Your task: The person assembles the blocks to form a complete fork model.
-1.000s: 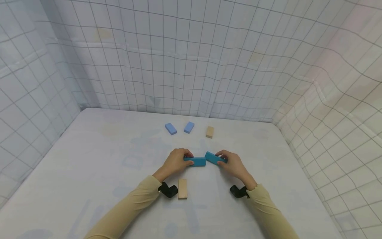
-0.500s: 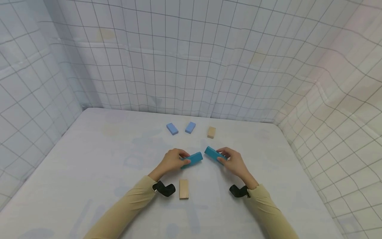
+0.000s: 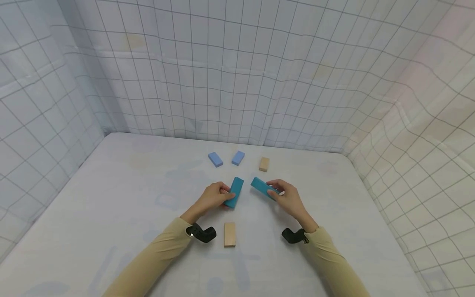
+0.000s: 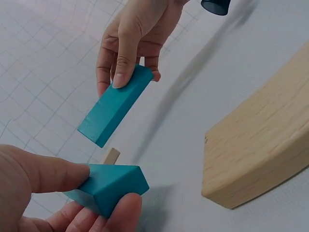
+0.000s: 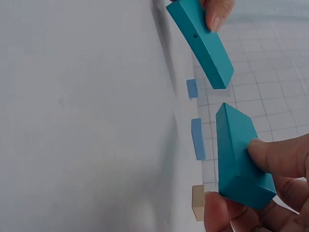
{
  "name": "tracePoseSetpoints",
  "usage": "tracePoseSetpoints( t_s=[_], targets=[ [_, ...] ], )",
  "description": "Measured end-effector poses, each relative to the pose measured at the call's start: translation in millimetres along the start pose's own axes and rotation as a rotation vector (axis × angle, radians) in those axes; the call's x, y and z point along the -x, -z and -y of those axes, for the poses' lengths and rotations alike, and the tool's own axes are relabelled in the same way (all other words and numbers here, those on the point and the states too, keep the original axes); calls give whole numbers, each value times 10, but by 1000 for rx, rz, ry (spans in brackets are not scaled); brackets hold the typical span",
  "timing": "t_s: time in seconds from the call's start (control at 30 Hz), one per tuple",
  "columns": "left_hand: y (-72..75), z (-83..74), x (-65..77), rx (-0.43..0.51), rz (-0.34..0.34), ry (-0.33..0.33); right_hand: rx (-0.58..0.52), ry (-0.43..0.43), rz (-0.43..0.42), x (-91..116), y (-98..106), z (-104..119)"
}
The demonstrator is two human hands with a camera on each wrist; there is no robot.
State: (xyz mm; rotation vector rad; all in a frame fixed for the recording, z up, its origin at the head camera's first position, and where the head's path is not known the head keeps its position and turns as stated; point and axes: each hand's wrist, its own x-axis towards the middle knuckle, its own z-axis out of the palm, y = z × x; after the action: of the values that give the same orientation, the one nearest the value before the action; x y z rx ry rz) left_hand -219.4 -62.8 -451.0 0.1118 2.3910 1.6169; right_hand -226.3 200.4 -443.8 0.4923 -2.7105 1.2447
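In the head view my left hand (image 3: pixel 212 198) pinches a teal wooden block (image 3: pixel 236 190) between thumb and fingers, its far end pointing away and slightly right. Opposite it, my right hand (image 3: pixel 290 199) grips a second teal block (image 3: pixel 261 187), which slants toward the far left. A small gap separates the two blocks. Both look raised off the table, with shadows below them in the wrist views. The left wrist view shows the left hand's block (image 4: pixel 118 181) with an angled end. A plain wooden block (image 4: pixel 256 140) lies beside the left wrist.
Two light blue blocks, one on the left (image 3: pixel 215 159) and one on the right (image 3: pixel 238 158), lie toward the back of the white table (image 3: pixel 148 247). A small wooden block (image 3: pixel 264 163) sits right of them. Behind hangs a white grid-patterned curtain (image 3: pixel 222 74).
Both teal blocks have come up and drawn apart. The left one has turned from lying crosswise to pointing away from me; the right one keeps its slant, tilted up a little.
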Motion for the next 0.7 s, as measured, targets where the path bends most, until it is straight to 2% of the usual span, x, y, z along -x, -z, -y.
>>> tracePoseSetpoints(
  t_s=[0.33,0.7],
  targets=[
    [-68,25,-23,68,45,53,-53,5,22,-4,-28,-4],
    [-110,-4,-31,23,-1,94,-64,-18,12,-5,-40,-15]
  ],
)
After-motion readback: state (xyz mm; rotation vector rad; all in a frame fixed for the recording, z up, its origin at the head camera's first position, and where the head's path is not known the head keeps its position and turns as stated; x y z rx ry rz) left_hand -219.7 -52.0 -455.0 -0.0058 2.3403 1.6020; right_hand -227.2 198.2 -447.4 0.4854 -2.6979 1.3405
